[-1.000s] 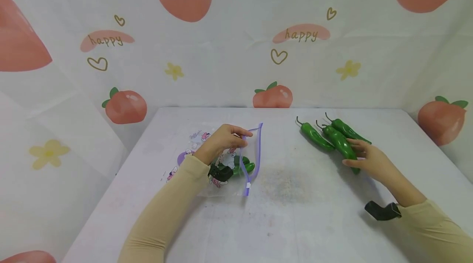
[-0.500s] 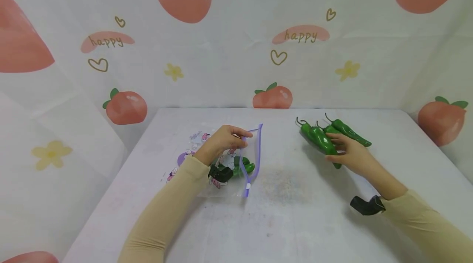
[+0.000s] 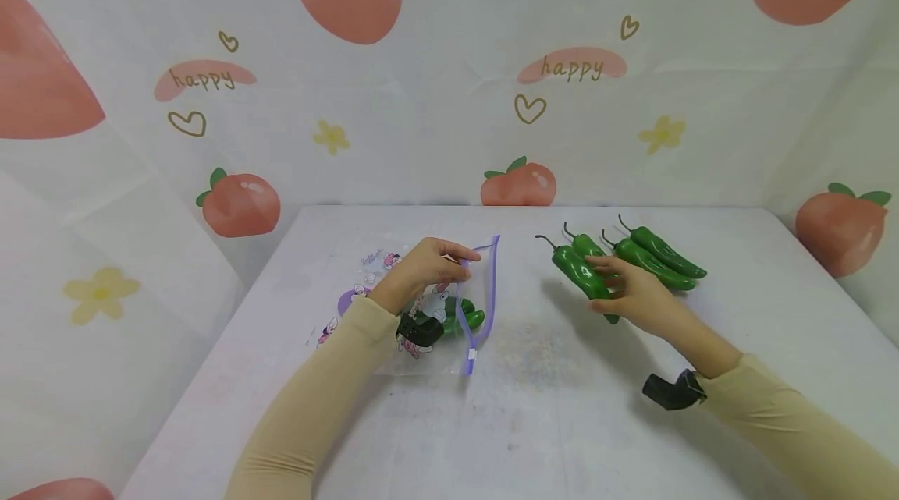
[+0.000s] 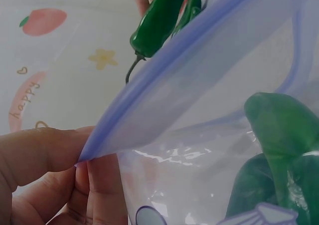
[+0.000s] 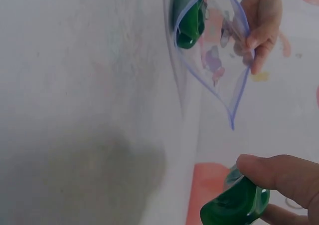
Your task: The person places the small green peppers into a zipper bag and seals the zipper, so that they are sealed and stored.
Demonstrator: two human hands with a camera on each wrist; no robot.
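Observation:
My left hand (image 3: 424, 270) pinches the purple zip edge of a clear printed zip bag (image 3: 481, 328), holding its mouth apart, as the left wrist view shows up close. Inside the bag lie green peppers (image 4: 281, 130), seen through the plastic. To the right, my right hand (image 3: 642, 299) grips a long green chili pepper (image 3: 577, 270) between thumb and fingers, raised over the table with its stem toward the upper left. In the right wrist view the held pepper's end shows below the thumb (image 5: 271, 172), and the bag's mouth faces it from above.
Three more green chili peppers lie at the back right: one pepper (image 3: 584, 245) partly behind the held one, a middle pepper (image 3: 653, 262) and a far pepper (image 3: 663, 248). The white table (image 3: 548, 422) meets a printed cloth backdrop (image 3: 435, 125).
My right hand has lifted a chili pepper from the group and carried it leftward toward the bag. My left hand and the bag stay in place.

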